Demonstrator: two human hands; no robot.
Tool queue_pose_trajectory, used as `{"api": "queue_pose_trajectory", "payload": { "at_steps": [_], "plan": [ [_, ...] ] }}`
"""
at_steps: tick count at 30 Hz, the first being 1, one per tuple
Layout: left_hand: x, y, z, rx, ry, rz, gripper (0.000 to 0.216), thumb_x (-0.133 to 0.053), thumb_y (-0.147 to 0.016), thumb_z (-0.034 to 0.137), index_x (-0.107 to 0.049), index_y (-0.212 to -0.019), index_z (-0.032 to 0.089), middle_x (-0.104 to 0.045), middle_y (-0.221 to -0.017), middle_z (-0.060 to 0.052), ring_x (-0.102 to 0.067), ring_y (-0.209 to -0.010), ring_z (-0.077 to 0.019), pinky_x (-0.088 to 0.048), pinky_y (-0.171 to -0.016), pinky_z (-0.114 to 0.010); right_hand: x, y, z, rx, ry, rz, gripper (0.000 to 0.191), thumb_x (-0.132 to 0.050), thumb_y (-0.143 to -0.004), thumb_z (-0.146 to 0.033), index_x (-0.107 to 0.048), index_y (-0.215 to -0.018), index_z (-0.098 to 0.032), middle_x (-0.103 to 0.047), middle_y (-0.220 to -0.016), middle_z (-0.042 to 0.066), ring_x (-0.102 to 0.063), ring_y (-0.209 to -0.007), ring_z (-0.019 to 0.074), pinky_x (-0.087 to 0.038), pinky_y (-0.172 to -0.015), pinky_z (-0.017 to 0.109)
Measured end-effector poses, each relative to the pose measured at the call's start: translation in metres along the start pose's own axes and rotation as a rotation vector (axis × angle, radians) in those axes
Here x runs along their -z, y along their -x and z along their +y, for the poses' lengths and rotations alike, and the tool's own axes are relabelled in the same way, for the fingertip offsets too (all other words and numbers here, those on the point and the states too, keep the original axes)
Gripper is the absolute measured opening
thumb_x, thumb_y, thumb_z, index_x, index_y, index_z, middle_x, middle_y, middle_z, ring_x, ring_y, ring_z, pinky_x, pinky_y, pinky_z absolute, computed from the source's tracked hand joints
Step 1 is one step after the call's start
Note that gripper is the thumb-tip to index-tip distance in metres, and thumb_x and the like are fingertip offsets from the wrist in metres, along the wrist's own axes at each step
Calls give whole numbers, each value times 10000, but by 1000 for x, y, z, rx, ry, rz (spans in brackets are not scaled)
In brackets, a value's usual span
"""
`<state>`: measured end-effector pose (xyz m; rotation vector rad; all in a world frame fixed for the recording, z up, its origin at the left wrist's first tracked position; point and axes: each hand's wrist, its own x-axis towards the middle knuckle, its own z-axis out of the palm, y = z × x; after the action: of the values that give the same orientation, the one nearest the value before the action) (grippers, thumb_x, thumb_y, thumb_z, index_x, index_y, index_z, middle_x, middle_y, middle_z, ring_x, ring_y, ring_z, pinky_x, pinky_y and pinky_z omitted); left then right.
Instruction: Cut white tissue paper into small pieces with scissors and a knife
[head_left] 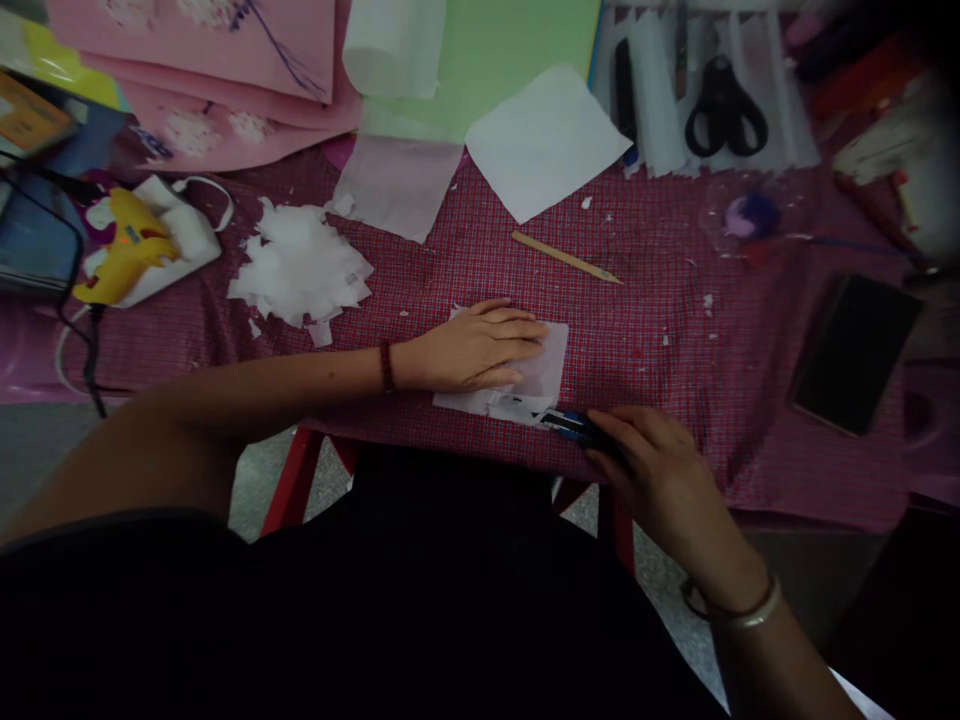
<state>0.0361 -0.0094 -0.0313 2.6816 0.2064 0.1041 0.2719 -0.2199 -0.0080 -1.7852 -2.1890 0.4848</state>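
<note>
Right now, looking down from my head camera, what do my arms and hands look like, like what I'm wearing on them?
Your left hand and right hand are ungloved, and no sleeve covers either forearm. The left wrist has a dark red, beaded-looking bracelet; the right has a pale, shiny bangle and a thin dark band.

A thin, whitish sheet (553,360) lies flat on the surface (645,335), partly covered by the left hand (484,347). The blue-and-black cutter (576,429) sits aslant in the right hand (664,475), its tip at the sheet's near edge.
</note>
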Motion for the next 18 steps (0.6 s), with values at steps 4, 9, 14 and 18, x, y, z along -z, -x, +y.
{"api": "queue_pose_trajectory", "payload": {
  "at_steps": [4, 9, 14, 18],
  "plan": [
    [0, 1, 1, -1, 5, 15, 515, -416, -995, 524, -585, -1368, 211, -524, -1502, -94, -429, -1406, -284, -241, -1203, -486, -3, -9, -4, 27, -6, -18, 315, -566, -959, -235, -633, -1256, -153, -663, -1077, 147, -619, -950, 295, -535, -843, 473],
    [0, 1, 1, -9, 19, 37, 518, -426, -986, 532, -594, -1355, 210, -537, -1487, -105, -433, -1401, -288, -244, -1198, -483, -5, -17, -9, 63, 22, -7, 304, -595, -944, -225, -644, -1233, -143, -667, -1073, 139, -620, -947, 295, -534, -815, 448],
    [3, 2, 0, -77, 55, 32, 602, -460, -929, 633, -597, -1354, 231, -536, -1485, -109, -431, -1394, -309, -235, -1193, -504, -4, -22, -12, 83, 16, -9, 295, -581, -950, -216, -640, -1229, -140, -665, -1062, 131, -619, -909, 282, -547, -808, 449],
    [3, 2, 5, -91, 17, 1, 675, -514, -881, 672, -565, -1394, 236, -522, -1498, -111, -411, -1403, -324, -186, -1207, -521, -4, -23, -13, 75, -2, -12, 297, -578, -956, -234, -640, -1236, -159, -664, -1073, 128, -626, -928, 284, -545, -821, 447]
  ]
}}
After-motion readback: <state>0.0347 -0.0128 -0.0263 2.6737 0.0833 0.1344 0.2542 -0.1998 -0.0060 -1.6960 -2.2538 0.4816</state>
